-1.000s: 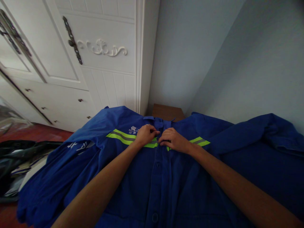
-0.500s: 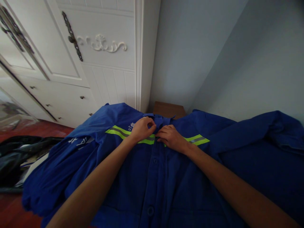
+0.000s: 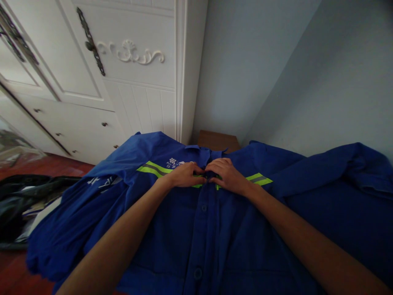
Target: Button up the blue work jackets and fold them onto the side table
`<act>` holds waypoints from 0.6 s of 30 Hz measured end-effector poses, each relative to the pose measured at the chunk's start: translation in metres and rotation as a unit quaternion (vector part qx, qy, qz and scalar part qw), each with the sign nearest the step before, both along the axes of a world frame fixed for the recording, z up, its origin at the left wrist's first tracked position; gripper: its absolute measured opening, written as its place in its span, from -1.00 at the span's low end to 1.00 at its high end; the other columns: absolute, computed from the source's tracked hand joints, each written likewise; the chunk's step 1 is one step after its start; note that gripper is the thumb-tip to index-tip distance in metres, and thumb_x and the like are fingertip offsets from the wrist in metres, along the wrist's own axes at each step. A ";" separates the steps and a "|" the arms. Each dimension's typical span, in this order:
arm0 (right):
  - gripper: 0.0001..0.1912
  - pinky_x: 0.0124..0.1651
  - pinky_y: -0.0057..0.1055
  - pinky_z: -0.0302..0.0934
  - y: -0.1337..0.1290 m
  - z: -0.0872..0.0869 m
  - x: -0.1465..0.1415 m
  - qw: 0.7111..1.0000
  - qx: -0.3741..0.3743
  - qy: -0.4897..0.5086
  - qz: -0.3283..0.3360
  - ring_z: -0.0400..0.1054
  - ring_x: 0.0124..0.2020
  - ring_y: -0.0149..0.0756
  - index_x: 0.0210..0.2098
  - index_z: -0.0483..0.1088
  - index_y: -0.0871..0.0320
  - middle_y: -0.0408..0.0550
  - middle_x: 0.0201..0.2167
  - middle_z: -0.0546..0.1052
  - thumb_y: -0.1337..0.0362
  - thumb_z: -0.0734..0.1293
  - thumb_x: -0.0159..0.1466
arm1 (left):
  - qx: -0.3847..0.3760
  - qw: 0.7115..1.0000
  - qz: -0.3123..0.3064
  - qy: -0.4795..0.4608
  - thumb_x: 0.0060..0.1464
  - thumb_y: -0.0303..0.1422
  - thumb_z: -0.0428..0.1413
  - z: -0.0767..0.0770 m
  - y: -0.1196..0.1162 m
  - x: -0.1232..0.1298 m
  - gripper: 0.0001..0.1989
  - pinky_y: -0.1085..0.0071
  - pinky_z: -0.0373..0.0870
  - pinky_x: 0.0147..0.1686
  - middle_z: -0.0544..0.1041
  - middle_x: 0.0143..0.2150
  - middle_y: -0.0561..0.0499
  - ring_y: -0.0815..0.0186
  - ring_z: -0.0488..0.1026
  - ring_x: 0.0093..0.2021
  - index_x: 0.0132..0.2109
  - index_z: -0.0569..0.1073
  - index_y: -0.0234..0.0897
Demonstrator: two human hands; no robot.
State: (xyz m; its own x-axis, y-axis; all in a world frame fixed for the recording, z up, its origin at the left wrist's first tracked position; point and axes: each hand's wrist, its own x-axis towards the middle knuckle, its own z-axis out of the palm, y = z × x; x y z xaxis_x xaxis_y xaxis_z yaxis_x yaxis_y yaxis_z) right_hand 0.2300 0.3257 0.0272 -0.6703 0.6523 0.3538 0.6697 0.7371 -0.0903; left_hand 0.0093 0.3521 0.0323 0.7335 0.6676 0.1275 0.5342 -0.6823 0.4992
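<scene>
A blue work jacket point(image 3: 172, 229) with yellow-green and grey reflective bands lies spread out, its collar away from me. Down its middle runs a front placket with round buttons. My left hand point(image 3: 186, 174) pinches the placket's edge at chest height, just right of the white printed logo. Facing it, my right hand point(image 3: 225, 175) has its fingers closed on the same stretch of placket. The fingertips nearly meet, and the bit of cloth between them is mostly hidden.
A white cabinet point(image 3: 138, 73) with dark metal handles stands behind on the left. An open dark case point(image 3: 12, 213) with things in it lies on the red floor point(image 3: 52, 164). Behind the collar is a brown wooden piece point(image 3: 218, 140), near a grey wall.
My left hand has come down and right onto the placket, uncovering more of the logo. My right hand has shifted slightly right and up. The placket between them has moved a little.
</scene>
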 end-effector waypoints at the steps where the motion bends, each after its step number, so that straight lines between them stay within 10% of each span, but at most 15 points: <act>1: -0.71 0.12 -0.26 -0.02 0.001 0.001 0.003 1.000 -0.011 -0.001 0.000 0.28 0.08 -0.24 -0.03 0.44 0.16 0.01 -0.03 0.48 0.21 0.40 0.27 | 0.000 1.000 0.004 0.000 0.07 -0.24 0.15 0.000 -0.001 0.000 -0.78 0.47 0.29 -0.34 0.53 -0.28 0.02 0.34 0.44 -0.39 -0.19 0.65 -0.14; 12: -0.79 0.10 -0.37 0.20 0.008 0.001 0.022 0.987 -0.116 0.025 0.108 0.38 0.00 -0.38 -0.09 0.51 0.15 -0.02 -0.07 0.51 0.36 0.27 0.35 | 0.103 0.990 0.045 0.087 0.19 -0.31 0.05 -0.004 -0.008 0.008 -0.76 0.34 0.36 -0.19 0.55 -0.17 -0.10 0.17 0.51 -0.19 -0.15 0.61 -0.21; 18: -0.78 0.07 -0.32 0.26 0.000 0.001 0.011 0.994 -0.023 0.065 0.079 0.39 -0.05 -0.31 -0.15 0.51 0.16 -0.02 -0.17 0.53 0.30 0.22 0.40 | 0.112 0.990 0.068 0.053 0.21 -0.34 0.04 -0.006 -0.009 0.014 -0.79 0.31 0.36 -0.13 0.54 -0.19 -0.12 0.15 0.50 -0.15 -0.19 0.57 -0.29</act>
